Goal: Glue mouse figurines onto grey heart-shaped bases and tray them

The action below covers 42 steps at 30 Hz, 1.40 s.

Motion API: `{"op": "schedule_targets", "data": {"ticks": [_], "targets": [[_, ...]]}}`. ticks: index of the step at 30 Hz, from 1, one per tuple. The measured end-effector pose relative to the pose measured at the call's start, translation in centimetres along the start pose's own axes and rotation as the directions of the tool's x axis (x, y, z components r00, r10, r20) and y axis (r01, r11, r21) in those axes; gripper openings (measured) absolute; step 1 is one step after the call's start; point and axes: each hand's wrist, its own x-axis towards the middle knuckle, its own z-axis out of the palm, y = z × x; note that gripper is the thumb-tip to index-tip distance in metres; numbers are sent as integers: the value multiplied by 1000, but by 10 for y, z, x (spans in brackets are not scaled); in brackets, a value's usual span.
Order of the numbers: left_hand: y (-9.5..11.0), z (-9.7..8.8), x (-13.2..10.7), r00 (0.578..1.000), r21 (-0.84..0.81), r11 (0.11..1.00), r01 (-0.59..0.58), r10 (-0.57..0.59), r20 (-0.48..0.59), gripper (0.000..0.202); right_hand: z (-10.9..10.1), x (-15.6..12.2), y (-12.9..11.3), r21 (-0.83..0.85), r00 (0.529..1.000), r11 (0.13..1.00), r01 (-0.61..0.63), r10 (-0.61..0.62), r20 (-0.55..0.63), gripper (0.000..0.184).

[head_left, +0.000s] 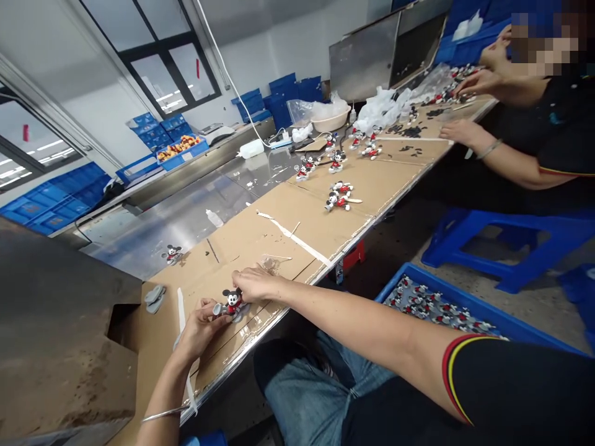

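A small mouse figurine [233, 298] with black ears, a white face and a red body stands upright on the cardboard-covered table between my hands. My left hand [201, 327] pinches it from the left, its fingers around the grey cup-shaped part at the figurine's side. From the right, my right hand [256, 284] closes on the figurine's other side, with its fingertips partly hidden behind it. Beyond my right hand lie a small clear dish [271, 262] and a thin white stick [281, 257]. Another mouse figurine [172, 254] stands farther left.
Grey pieces [155, 298] lie left of my hands, by a metal box [60, 347]. Several figurines [338, 197] are farther up the table. A blue crate [525, 337] of figurines sits low at my right. A co-worker's hand [469, 133] rests at the table edge beyond.
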Motion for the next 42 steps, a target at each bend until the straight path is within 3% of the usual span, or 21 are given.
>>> {"op": "schedule_targets", "data": {"ticks": [23, 42], "targets": [[-2, -2, 2, 997, -16, 999, -41, 42, 61, 22, -7, 0, -3, -3, 998, 1000, 23, -23, 53, 34], [1, -1, 0, 998, -7, 998, -57, 58, 41, 20, -10, -4, -6, -14, 998, 1000, 18, -17, 59, 33]]}}
